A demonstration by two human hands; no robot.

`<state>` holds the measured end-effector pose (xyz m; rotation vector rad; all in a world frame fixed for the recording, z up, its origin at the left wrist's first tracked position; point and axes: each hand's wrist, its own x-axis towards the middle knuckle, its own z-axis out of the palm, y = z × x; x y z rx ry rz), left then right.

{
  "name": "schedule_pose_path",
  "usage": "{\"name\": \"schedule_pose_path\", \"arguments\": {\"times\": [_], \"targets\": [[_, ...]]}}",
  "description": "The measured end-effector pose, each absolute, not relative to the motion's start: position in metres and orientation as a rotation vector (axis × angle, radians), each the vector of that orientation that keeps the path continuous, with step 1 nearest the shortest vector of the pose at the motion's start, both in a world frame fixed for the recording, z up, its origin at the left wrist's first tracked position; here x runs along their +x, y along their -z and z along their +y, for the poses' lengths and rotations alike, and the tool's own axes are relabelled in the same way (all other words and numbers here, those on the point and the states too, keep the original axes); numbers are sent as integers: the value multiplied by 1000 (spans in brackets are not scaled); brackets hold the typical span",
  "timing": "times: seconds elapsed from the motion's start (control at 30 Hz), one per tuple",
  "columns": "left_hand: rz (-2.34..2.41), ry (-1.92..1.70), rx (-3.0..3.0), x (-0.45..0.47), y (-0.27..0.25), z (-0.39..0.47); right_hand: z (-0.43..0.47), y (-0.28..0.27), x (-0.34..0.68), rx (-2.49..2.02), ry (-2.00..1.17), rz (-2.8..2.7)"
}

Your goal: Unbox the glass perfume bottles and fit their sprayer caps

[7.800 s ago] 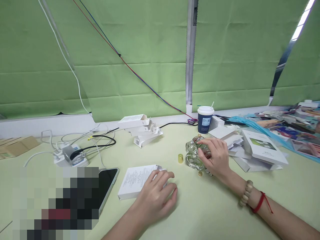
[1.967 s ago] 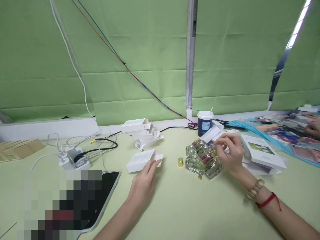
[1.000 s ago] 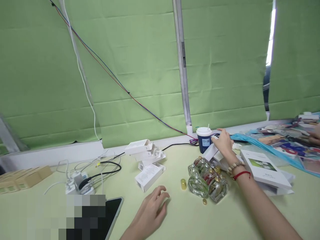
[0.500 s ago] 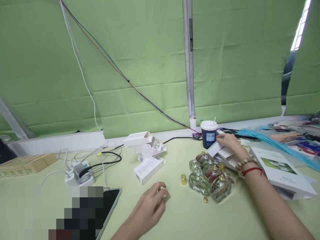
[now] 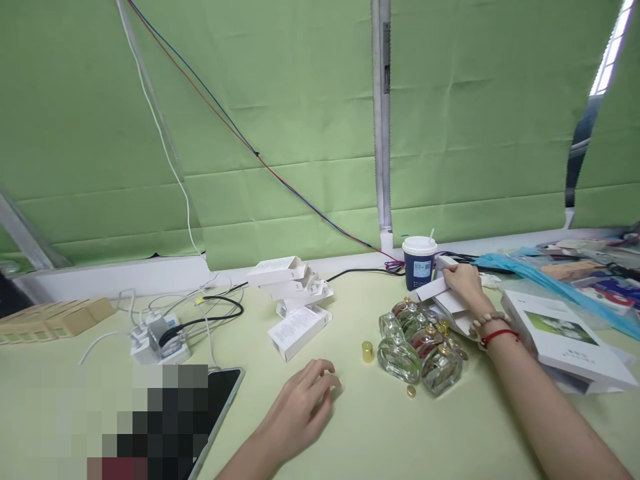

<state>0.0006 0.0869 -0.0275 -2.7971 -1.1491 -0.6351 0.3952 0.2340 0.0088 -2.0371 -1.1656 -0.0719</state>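
Bottles [image 5: 399, 361] and boxes on a table [image 5: 380, 443]; clock directions are taken from the bottles. The bottles form one close cluster, with a gold cap [image 5: 367, 352] at nine o'clock and a smaller gold disc [image 5: 411, 391] at six; no bottle is seen inside a box. At ten o'clock, white boxes make an uneven pile [image 5: 275, 270], and one near box [image 5: 301, 330] lies just in front of it, at nine; these appear to be the portion already set aside. Between one and two o'clock, near the cup [image 5: 420, 270] at twelve, the right hand [image 5: 463, 288] touches a small box [image 5: 447, 263], its fingers curled; whether they pinch it cannot be told. Below this hand lies a loose carton [image 5: 453, 304], and at three o'clock a large box [image 5: 560, 331] rests askew; this side, unstacked, seems the portion left, so the handling of the boxes looks partway along. The left hand [image 5: 305, 403], at eight o'clock, holds nothing, its fingers loosely bent and apart
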Motion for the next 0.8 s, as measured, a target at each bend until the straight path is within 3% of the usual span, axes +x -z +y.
{"name": "schedule_pose_path", "arguments": {"times": [0.47,0.8], "targets": [[-1054,676,-2845,7,30,83,221,-27,391,-1915,31,-1016],[-1029,734,-2815,12,27,82,188,-79,378,-1699,167,-877]]}}
